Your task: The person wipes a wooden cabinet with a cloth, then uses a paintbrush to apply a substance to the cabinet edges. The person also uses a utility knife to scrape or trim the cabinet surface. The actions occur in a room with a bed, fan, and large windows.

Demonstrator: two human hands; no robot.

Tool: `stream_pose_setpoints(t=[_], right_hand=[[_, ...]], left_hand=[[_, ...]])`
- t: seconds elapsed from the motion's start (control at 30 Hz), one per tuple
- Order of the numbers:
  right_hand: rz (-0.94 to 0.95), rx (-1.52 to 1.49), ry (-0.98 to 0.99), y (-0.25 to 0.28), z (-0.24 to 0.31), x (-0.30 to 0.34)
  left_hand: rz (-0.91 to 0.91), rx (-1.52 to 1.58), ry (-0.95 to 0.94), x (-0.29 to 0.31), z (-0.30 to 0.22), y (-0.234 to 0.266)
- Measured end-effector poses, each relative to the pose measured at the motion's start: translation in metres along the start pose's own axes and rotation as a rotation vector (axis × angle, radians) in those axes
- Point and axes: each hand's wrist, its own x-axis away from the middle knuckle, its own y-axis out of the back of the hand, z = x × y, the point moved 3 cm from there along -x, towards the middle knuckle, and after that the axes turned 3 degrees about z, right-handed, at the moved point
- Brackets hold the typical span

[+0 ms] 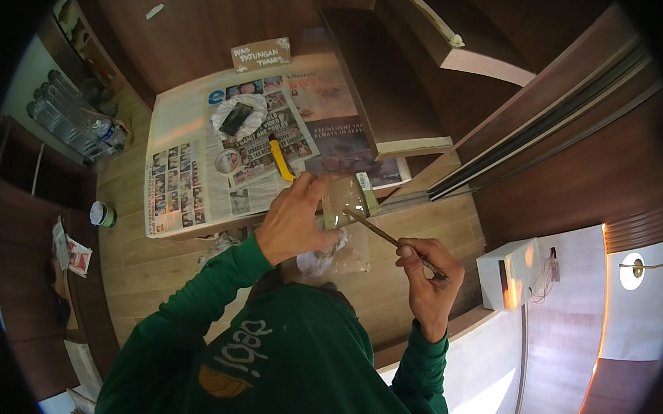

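Observation:
My left hand (293,216) is curled round the side of a clear, glossy container (345,195), which looks like a jar with something pale in it. My right hand (429,278) grips a thin brown stick (379,230), perhaps a brush handle. Its far end reaches the container; whether it dips inside I cannot tell. Just beyond my left hand, a yellow utility knife (282,158) lies on newspaper (187,173). Farther back, a dark rectangular block (236,118) rests on a crumpled white cloth (255,110).
Brown shelves (378,97) with pale front edges jut out at the upper right. Behind the newspaper leans a cardboard sign (261,55). A small can (103,214) stands on the wood-look floor at left. Off to the right is a white box (506,275) with thin wires near it.

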Motion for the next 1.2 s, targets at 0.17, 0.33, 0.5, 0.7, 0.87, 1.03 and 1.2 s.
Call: stream_pose_setpoints(t=[0.17,0.33,0.5,0.7,0.87,1.03,1.2], right_hand=[[0.019,-0.014,-0.001,0.011,-0.006,0.003],[-0.092,-0.137,-0.016,0.028,-0.011,0.013],[-0.058,-0.179,0.006,0.029,-0.020,0.024],[-0.075,-0.331,-0.037,0.022,-0.034,0.021],[-0.199,-0.491,-0.045,0.025,-0.057,0.009],[-0.343,-0.783,-0.243,0.019,-0.109,0.004],[-0.366,-0.937,-0.258,-0.005,-0.145,0.007]], left_hand=[[-0.018,-0.027,0.002,0.002,-0.010,-0.009],[-0.061,-0.040,-0.001,-0.003,-0.013,-0.014],[-0.096,0.023,0.068,-0.012,-0.007,-0.009],[-0.138,0.036,0.102,-0.016,-0.003,0.004],[-0.225,-0.027,0.153,-0.006,0.012,0.037],[-0.314,-0.010,0.283,0.027,0.042,0.066],[-0.360,0.079,0.473,0.067,0.067,0.073]])
